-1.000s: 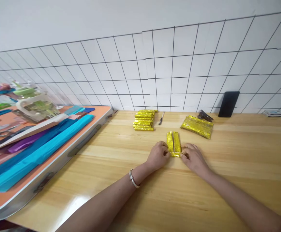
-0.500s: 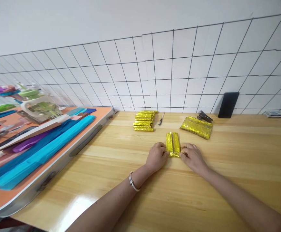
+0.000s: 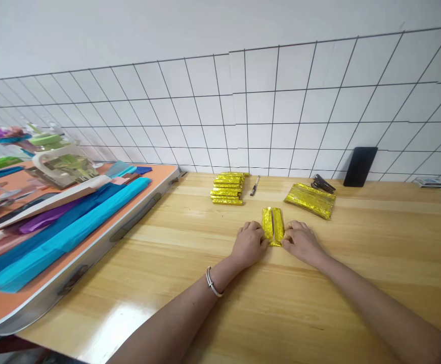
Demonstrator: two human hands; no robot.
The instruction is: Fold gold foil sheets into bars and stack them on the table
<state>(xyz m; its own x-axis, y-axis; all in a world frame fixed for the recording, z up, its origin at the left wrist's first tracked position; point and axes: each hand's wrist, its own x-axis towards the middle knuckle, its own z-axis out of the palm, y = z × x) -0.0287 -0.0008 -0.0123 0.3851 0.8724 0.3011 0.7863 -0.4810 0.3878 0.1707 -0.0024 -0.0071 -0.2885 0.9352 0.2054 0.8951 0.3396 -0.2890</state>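
Note:
A folded sheet of gold foil paper (image 3: 272,225) lies flat on the wooden table, with a dark slit running along its middle. My left hand (image 3: 250,243) grips its near left corner, fingers curled and the fingertips partly hidden. At the near right corner, my right hand (image 3: 300,241) pinches the paper between thumb and fingers. Beyond my left hand, several narrow gold foil strips (image 3: 227,189) are laid side by side. A flat gold foil bundle (image 3: 310,200) rests farther back on the right.
A pen (image 3: 255,186) and a black clip (image 3: 322,184) lie toward the back. A black phone-like slab (image 3: 360,167) leans against the tiled wall. On the left, an orange-topped table (image 3: 163,174) carries blue crepe paper rolls (image 3: 80,235) and a clear pitcher (image 3: 63,164).
My left hand has shifted slightly right, over the paper's near left corner. The band across the paper's near end no longer shows. The camera view has moved slightly.

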